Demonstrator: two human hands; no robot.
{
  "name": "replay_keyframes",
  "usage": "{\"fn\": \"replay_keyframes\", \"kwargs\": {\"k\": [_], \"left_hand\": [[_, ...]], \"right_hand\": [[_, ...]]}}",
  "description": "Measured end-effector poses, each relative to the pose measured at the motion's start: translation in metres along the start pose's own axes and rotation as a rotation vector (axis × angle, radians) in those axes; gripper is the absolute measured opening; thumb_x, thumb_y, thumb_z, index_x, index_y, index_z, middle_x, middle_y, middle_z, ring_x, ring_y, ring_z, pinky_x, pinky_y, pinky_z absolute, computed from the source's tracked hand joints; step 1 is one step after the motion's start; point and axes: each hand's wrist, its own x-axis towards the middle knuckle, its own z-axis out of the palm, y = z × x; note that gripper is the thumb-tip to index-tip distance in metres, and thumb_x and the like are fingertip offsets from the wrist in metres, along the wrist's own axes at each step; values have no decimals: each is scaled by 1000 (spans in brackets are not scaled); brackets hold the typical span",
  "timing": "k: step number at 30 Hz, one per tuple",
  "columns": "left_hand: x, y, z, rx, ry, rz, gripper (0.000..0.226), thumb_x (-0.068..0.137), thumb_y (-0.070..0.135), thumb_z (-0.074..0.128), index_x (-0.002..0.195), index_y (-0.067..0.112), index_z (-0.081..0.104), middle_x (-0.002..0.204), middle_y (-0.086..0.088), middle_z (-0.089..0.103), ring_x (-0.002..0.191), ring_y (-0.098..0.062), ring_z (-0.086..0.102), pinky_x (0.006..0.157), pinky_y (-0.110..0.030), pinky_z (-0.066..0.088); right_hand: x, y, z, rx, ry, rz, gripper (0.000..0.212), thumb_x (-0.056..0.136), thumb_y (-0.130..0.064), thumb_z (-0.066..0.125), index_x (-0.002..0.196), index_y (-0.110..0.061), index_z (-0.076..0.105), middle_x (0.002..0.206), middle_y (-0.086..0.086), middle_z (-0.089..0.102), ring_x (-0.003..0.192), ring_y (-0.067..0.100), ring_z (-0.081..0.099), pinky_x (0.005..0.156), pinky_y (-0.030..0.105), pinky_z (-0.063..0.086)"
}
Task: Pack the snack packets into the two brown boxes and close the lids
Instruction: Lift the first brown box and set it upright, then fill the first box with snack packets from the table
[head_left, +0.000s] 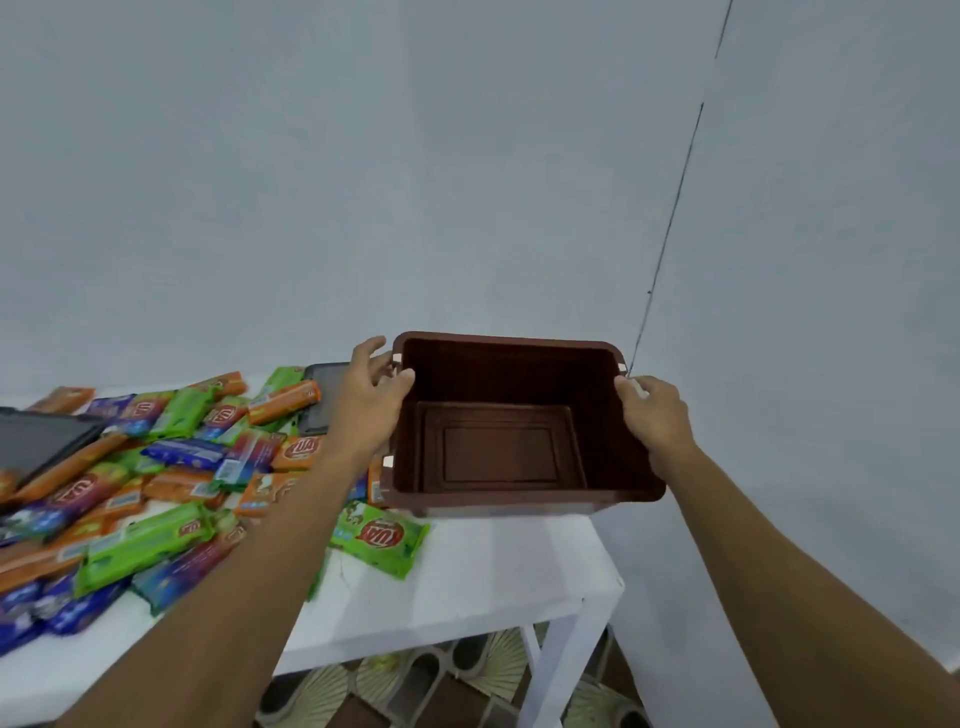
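Observation:
An empty brown box (498, 447) without a lid is held over the right end of the white table (467, 577), tilted toward me so its bare floor shows. My left hand (371, 402) grips its left rim, thumb inside the wall. My right hand (657, 415) grips its right rim. A heap of snack packets (156, 478) in orange, green and blue wrappers covers the left half of the table. One green packet (382, 535) lies just below the box's near edge.
Two dark grey flat lids lie among the packets: one lid (36, 441) at far left, another lid (324, 395) behind my left wrist. A pale wall stands close behind the table. The table's right edge and leg (561, 670) drop to a patterned tile floor.

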Motion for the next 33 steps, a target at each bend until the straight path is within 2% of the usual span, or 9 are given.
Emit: {"fn": "replay_keyframes", "kwargs": {"k": [3,7,15,19,22,24,26,29,33], "left_hand": [[-9,-25,7,192,-54,-13,39,93,0,53,130,11,54,114,1,62,111,-18,60,96,-28,44],[-25,-46,10,292,-41,-67,39,94,4,52,132,13,56,107,2,59,104,-16,57,89,-25,41],[-3,-55,-19,376,-103,-102,46,95,7,56,140,9,48,125,0,58,111,-11,54,96,-23,38],[-2,-55,-32,340,-56,-127,47,96,6,55,141,9,47,129,-1,55,117,-10,50,100,-25,37],[-1,-60,-43,313,-148,-144,48,98,17,54,145,16,43,137,-1,52,124,-14,49,108,-36,39],[-5,-61,-49,434,-194,-77,46,100,28,49,145,20,44,133,-3,57,121,-20,54,103,-41,43],[-12,-62,-55,600,-147,103,41,101,34,44,137,17,52,124,-6,62,112,-25,59,92,-39,46],[-24,-61,-71,839,-105,337,39,94,35,39,114,12,64,107,-8,66,99,-29,60,80,-39,48],[-38,-58,-116,1009,-214,351,41,86,35,42,104,9,68,104,-11,67,99,-31,60,82,-40,50]], "right_hand": [[16,6,-3,-139,-116,42,40,96,-37,53,94,1,66,93,15,67,90,34,63,86,43,51],[28,18,5,-259,-251,106,39,95,-40,53,90,-4,67,95,14,67,89,31,64,85,42,52],[26,23,39,-249,-212,87,39,96,-44,48,87,-8,61,101,14,65,94,34,60,81,38,46],[24,19,54,-259,-230,68,42,97,-44,46,97,-5,62,104,15,65,92,33,59,74,33,43],[20,10,57,-351,-254,65,47,97,-46,43,115,-5,58,119,16,61,104,35,58,81,35,44],[11,5,55,-590,-231,-106,51,95,-48,45,132,-12,48,135,13,49,120,35,50,95,46,42],[-2,-2,56,-700,-158,-402,53,95,-43,48,141,-18,41,142,8,45,128,31,44,101,53,38],[-21,-22,69,-482,-221,-676,40,95,-33,52,132,-19,54,125,3,63,117,24,55,100,45,43],[-60,-53,102,-358,-398,-822,29,94,-30,55,121,-22,64,119,-4,67,114,16,57,100,40,46]]}}
